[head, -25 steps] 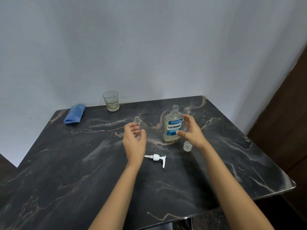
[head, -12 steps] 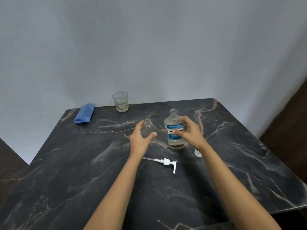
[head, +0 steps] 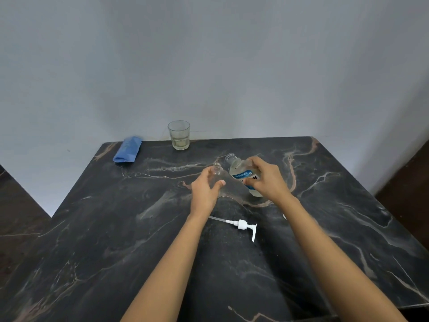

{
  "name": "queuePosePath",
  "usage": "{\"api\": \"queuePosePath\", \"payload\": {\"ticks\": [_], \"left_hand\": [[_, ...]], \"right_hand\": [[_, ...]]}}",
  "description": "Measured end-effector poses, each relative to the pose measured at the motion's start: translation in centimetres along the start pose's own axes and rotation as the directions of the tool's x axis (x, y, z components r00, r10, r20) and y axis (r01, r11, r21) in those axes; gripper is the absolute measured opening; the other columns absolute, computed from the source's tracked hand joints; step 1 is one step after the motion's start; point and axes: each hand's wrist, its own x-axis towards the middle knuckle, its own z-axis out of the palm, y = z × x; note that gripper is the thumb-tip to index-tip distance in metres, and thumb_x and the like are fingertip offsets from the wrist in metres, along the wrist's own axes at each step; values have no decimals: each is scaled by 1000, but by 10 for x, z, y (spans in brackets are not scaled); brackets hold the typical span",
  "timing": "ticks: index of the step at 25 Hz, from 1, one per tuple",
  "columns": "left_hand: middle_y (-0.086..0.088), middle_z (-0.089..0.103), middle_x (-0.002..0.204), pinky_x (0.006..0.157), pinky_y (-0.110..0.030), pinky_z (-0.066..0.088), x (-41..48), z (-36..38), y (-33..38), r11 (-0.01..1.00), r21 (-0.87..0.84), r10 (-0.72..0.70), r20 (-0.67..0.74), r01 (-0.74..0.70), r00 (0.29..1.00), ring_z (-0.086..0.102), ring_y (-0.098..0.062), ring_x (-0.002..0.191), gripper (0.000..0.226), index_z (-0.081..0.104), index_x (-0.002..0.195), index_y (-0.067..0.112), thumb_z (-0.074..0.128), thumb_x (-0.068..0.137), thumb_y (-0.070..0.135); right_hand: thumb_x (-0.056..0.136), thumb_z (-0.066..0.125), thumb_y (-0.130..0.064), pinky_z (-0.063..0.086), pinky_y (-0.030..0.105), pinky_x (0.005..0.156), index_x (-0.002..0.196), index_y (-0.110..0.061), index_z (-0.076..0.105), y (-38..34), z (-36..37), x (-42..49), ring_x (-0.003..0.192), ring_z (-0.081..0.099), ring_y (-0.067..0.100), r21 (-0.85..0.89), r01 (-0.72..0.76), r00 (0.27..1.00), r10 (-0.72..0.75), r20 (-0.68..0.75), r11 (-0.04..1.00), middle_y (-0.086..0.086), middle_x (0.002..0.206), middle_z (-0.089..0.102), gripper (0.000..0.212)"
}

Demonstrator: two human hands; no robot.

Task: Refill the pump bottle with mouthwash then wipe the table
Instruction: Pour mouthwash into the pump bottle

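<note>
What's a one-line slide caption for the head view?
Right hand tilts the uncapped mouthwash bottle toward the small clear bottle gripped by the left hand.

The mouthwash bottle (head: pixel 241 173) is showing the only print: a blue and white label on its front, leaning toward ten o'clock. The right hand (head: pixel 267 180) is covering most of the brand word, leaving the capitals "NE" at its three o'clock end. The small lines above them are staying too blurred to read
</note>
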Motion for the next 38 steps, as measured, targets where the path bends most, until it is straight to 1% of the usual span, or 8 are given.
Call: {"api": "queuePosePath", "payload": {"ticks": [5,9,13,18,25,27,32,38], "left_hand": [[5,64,122,101,-23,42,2,0,-1,1000,9,-9,8,9,1000,55,-4,116,44,57,126,17,72,85,13],[0,63,126,104,-30,44,3,0,-3,999,35,-16,7,15,1000,56,-10,120,47,56,129,15,72,85,16],[-1,62,128,104,-30,44,3,0,-5,999,42,-17,12,16,1000,55,-11,122,51,55,132,13,73,85,17],[0,62,129,104,-30,44,2,0,-6,999,37,-11,11,10,1000,54,-9,122,51,55,132,15,73,85,16],[1,63,127,101,-26,43,3,0,-7,999,42,-12,15,12,1000,56,-9,120,50,56,131,17,73,84,16],[1,64,126,102,-27,44,2,0,-7,999,40,-11,14,11,1000,56,-9,119,49,56,130,18,73,84,16],[2,64,127,103,-31,45,3,-1,-8,999,34,-23,16,22,1000,56,-10,120,49,56,130,20,74,84,18],[1,63,128,104,-32,44,2,0,-8,999,39,-26,16,25,1000,56,-11,121,49,56,130,19,73,85,19]], "right_hand": [[77,74,-17,53,38,83,121,-27,53,-2,1,4,104,62,23,-96,-4,1000,7,23,995,1,117,67,49],[77,73,-17,53,40,81,120,-27,53,-7,0,8,101,62,24,-133,17,999,-12,37,991,1,114,68,49],[78,73,-17,52,38,80,121,-26,53,-10,-1,10,102,62,24,-181,27,998,-17,52,983,0,115,67,49],[79,72,-16,53,45,84,122,-25,53,-15,-7,12,106,61,24,-231,42,996,-24,81,972,0,119,65,48],[82,69,-15,51,39,84,128,-22,51,-25,-17,17,111,58,24,-373,98,992,-58,116,923,1,123,64,49],[84,68,-16,51,38,83,129,-22,50,-27,-19,19,111,58,24,-420,116,990,-71,121,900,1,124,64,49],[85,66,-18,49,38,81,130,-23,49,-33,-24,22,112,56,26,-510,149,986,-90,140,847,2,125,62,48],[86,66,-19,49,41,83,130,-25,49,-37,-28,24,113,56,26,-553,165,983,-91,158,817,1,125,62,47]]}}
